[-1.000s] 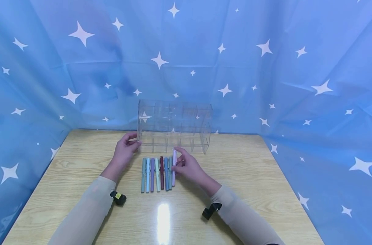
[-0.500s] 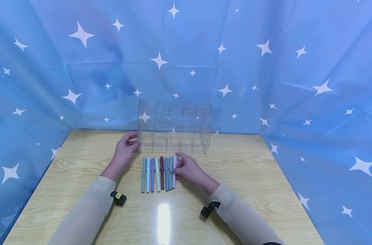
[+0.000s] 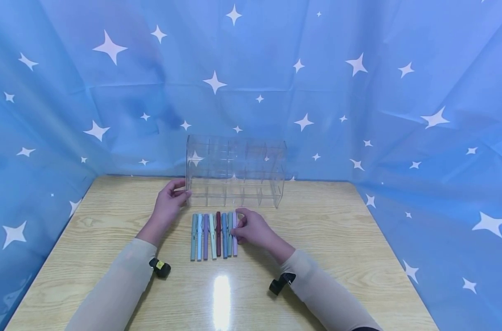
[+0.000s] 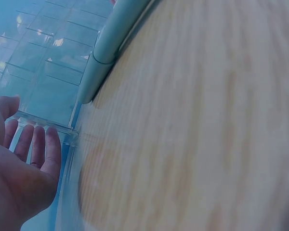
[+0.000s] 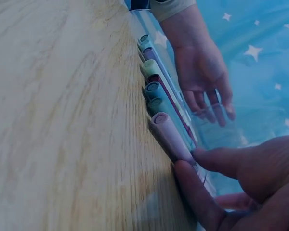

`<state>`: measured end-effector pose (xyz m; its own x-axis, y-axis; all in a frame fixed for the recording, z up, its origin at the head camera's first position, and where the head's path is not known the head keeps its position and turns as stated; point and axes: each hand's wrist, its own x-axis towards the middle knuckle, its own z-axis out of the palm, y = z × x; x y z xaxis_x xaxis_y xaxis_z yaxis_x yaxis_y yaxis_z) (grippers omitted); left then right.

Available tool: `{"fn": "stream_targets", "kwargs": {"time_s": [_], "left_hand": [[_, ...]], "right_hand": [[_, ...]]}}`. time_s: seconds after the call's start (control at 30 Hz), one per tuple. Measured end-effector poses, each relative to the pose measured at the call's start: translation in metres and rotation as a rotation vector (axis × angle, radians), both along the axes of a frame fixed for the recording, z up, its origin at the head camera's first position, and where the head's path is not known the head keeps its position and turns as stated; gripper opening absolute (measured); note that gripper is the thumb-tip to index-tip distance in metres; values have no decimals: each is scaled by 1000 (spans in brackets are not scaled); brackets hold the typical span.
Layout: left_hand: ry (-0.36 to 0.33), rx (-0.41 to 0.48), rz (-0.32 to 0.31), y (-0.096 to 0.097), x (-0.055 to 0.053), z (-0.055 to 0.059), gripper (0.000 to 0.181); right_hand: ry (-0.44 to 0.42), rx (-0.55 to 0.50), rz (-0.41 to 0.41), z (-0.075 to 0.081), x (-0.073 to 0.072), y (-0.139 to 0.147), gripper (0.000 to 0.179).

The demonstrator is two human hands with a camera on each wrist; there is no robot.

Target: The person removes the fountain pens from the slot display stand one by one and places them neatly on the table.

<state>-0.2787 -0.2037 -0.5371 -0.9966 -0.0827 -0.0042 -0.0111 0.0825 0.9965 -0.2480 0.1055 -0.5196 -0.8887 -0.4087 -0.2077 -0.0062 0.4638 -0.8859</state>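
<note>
Several capped pens lie side by side on the table, among them a dark red pen [image 3: 218,234] and a teal pen [image 3: 194,236] at the left end. The right-end pen is a lilac pen [image 5: 167,132]; my right hand [image 3: 255,228] pinches it between thumb and finger, and it lies along the row. Behind the pens stands a clear compartment organizer [image 3: 234,171]. My left hand [image 3: 168,201] is at its left side, with fairly straight fingers touching the edge. In the left wrist view, the fingers [image 4: 37,147] reach the organizer's rim.
The wooden table [image 3: 337,239] runs back to a blue curtain [image 3: 251,55] with white stars, close behind the organizer. A small black camera is strapped to each wrist. A bright light reflection lies on the table in front.
My right hand has drawn the lilac pen slightly toward me, so it now lies level with the other pens in the row. My left hand has stayed at the organizer's side.
</note>
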Motion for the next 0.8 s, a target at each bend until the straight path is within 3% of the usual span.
{"fn": "stream_targets", "kwargs": {"time_s": [0.8], "left_hand": [[-3, 7, -3, 4, 0, 2, 48]], "right_hand": [[-41, -30, -80, 1, 1, 11, 83]]}}
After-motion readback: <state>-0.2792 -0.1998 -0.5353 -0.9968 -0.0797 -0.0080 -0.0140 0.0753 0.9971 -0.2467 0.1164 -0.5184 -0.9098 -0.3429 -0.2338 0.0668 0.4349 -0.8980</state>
